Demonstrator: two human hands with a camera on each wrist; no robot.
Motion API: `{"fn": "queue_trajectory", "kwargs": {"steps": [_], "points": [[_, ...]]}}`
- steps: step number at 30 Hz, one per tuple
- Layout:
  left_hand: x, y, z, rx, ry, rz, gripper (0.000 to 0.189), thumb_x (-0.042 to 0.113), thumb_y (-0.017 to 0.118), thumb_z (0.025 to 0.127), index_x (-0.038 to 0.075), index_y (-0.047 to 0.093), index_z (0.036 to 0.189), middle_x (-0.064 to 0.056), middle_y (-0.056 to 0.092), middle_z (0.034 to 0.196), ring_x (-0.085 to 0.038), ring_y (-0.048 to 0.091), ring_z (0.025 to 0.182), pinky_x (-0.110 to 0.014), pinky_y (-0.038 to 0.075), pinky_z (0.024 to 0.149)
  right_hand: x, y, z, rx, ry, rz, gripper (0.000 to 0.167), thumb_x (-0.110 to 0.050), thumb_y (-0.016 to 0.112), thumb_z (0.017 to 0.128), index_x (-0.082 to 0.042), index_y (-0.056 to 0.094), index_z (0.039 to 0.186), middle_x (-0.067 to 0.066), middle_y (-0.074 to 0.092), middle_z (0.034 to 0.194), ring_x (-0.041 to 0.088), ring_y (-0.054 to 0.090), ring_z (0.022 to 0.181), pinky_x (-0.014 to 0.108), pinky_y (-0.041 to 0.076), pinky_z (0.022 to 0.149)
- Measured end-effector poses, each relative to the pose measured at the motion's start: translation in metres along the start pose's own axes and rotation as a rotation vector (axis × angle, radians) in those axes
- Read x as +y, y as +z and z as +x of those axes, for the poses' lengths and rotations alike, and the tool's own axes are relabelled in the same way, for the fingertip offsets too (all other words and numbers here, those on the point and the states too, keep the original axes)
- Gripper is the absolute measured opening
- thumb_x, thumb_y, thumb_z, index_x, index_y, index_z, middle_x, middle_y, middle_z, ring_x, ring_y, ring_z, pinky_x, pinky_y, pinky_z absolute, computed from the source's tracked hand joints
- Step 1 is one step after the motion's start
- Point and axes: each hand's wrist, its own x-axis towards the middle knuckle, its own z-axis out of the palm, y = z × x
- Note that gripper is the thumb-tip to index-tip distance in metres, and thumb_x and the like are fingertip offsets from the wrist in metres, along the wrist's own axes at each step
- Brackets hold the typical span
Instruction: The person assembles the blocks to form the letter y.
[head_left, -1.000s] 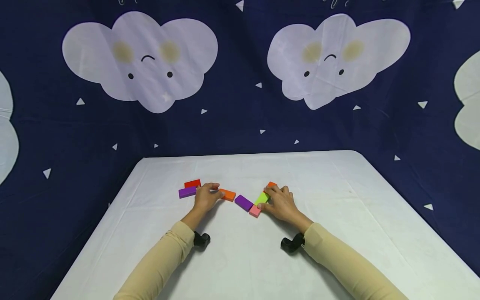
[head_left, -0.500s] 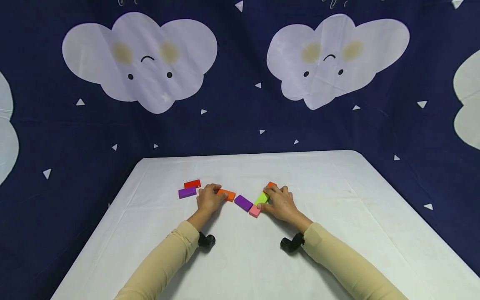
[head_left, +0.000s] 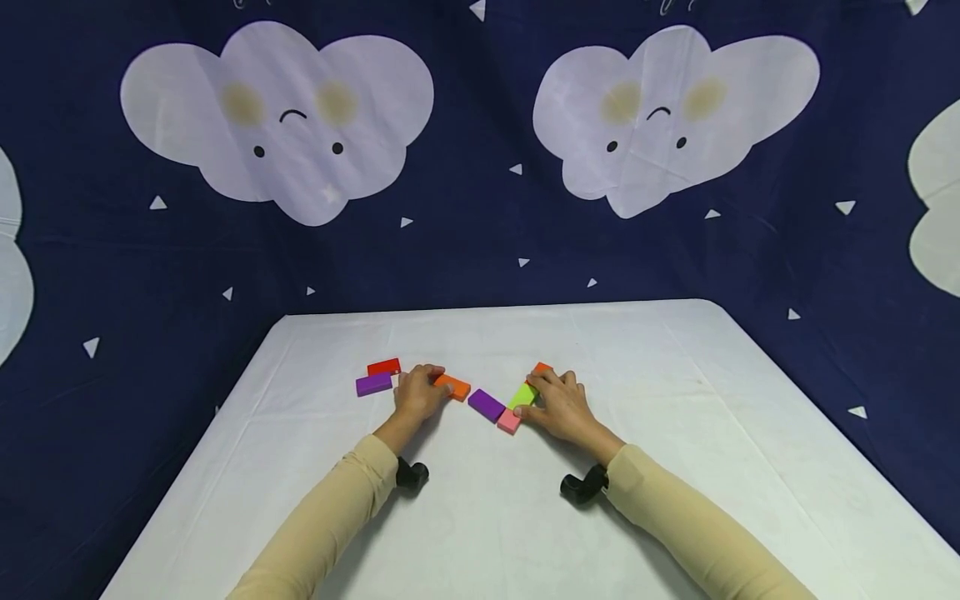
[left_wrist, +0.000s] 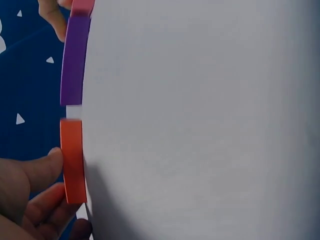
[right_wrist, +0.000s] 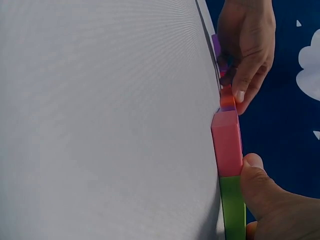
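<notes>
My left hand (head_left: 417, 396) holds an orange block (head_left: 456, 387) at its left part, thumb on the near side. In the left wrist view the thumb and curled fingers are around that orange block (left_wrist: 74, 162). A purple block (head_left: 487, 406) lies just right of it, with a small gap between them. My right hand (head_left: 562, 408) is curled over a lime green block (head_left: 523, 397), its thumb at the joint with a pink block (head_left: 509, 422). Its fingertips are by a second orange block (head_left: 543, 367) at the far end. Purple, pink, green and orange form a V-shaped line.
A red block (head_left: 384, 367) and another purple block (head_left: 374, 384) lie left of my left hand on the white table (head_left: 480, 517). A dark blue cloth (head_left: 480, 208) with cloud shapes hangs behind the table. Black wrist mounts (head_left: 585, 487) sit under both sleeves.
My left hand has moved slightly right along the orange block, away from the red and left purple blocks, and then stayed there. The right hand and its blocks have kept their place.
</notes>
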Motion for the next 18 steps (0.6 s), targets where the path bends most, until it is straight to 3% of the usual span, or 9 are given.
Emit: {"fn": "queue_trajectory", "kwargs": {"steps": [6,14,18], "points": [[-0.002,0.000,0.007,-0.057,0.046,-0.055,0.035,0.012,0.070,0.081,0.008,0.067,0.115,-0.013,0.064,0.118,-0.033,0.047,0.112,-0.046,0.034,0.092,0.001,0.002,-0.001,0.010,-0.010,0.002,0.067,-0.050,0.068,0.079,-0.009,0.056,0.130,0.009,0.052,0.135,0.031,0.042,0.100,0.041,0.033,0.079],[-0.001,-0.001,0.015,-0.125,0.058,-0.094,0.034,0.010,0.069,0.082,0.009,0.067,0.117,-0.014,0.062,0.121,-0.033,0.045,0.114,-0.045,0.037,0.097,0.002,0.003,-0.001,0.062,-0.050,0.018,0.067,-0.052,0.067,0.079,-0.005,0.058,0.126,0.011,0.053,0.131,0.032,0.042,0.098,0.041,0.031,0.077],[-0.001,-0.001,0.017,-0.158,0.066,-0.098,0.033,0.010,0.068,0.084,0.009,0.066,0.117,-0.014,0.062,0.121,-0.032,0.044,0.111,-0.044,0.038,0.096,0.001,0.002,-0.001,0.034,-0.034,0.024,0.066,-0.050,0.068,0.079,-0.008,0.057,0.128,0.010,0.052,0.134,0.033,0.042,0.101,0.043,0.032,0.079]]}}
